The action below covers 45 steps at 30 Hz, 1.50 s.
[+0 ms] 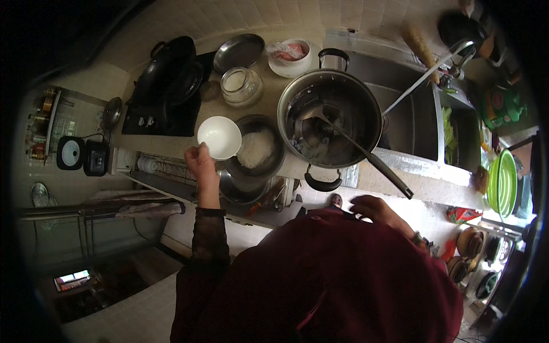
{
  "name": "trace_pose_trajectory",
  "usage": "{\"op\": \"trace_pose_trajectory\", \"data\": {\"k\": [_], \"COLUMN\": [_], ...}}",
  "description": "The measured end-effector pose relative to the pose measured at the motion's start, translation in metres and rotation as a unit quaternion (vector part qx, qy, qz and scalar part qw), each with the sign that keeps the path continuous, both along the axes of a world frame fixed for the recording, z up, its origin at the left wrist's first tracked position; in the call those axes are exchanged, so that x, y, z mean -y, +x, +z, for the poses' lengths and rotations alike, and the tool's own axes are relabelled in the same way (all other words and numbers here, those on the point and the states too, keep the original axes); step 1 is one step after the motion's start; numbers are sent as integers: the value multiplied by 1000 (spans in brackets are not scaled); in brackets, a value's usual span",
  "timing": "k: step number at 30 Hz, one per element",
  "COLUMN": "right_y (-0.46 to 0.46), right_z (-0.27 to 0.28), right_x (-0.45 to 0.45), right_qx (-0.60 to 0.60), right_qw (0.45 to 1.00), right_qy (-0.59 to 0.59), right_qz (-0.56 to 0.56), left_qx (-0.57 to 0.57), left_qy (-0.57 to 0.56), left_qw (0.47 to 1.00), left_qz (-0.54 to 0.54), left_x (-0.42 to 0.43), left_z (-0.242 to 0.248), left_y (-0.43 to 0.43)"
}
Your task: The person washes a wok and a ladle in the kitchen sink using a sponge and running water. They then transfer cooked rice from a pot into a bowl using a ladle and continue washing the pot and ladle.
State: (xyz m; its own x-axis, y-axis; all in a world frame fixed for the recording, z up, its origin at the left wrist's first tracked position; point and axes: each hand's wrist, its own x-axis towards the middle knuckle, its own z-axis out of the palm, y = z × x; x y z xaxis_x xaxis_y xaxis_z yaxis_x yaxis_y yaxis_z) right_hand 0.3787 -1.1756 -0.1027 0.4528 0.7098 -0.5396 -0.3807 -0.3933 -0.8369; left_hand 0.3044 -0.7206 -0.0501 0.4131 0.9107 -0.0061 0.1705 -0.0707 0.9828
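My left hand (pixel 201 165) grips the rim of a small white bowl (pixel 219 138), which is held tilted so its inside shows. Right beside it a metal basin (pixel 274 160) holds a mound of white grains that look like rice (pixel 256 148). My right hand (pixel 372 209) hangs near my body, fingers apart, with nothing seen in it. A large two-handled steel pot (pixel 286 128) stands on the counter, and a long-handled ladle (pixel 388 175) leans in it over some pale remains. Behind the bowl sits a glass jar (pixel 242 90) with white contents.
A black gas hob (pixel 176 122) carrying a wok (pixel 169 64) is at the left. Behind the jar are a round metal dish (pixel 239 53) and a white bowl with pinkish food in plastic (pixel 294 64). The sink (pixel 407 133) lies right of the pot. Below the counter edge, a drawer (pixel 184 186) stands pulled out.
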Motion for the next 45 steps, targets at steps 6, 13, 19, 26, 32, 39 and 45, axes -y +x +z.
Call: {"op": "trace_pose_trajectory", "data": {"k": [6, 13, 19, 26, 32, 39, 45], "right_y": [48, 91, 105, 191, 272, 339, 327], "right_z": [51, 129, 160, 49, -113, -249, -187], "right_x": [58, 32, -9, 48, 85, 74, 59], "right_qx": [139, 186, 22, -83, 385, -175, 267], "right_qw": [956, 933, 953, 915, 921, 934, 918], "right_qy": [-99, 239, 284, 252, 12, 41, -219], "right_qz": [-239, -197, -107, -303, -64, -310, -196], "left_qx": [180, 214, 156, 186, 35, 171, 251], "left_qy": [-290, -262, -202, 89, -288, -459, -421], "left_qw": [940, 907, 853, 906, 954, 871, 867], "left_qz": [-28, -251, -455, -370, -68, -41, 87], "left_x": [43, 158, 237, 198, 201, 273, 278], "left_z": [20, 93, 113, 86, 42, 12, 12], "left_y": [-8, 40, 102, 77, -2, 10, 49]}}
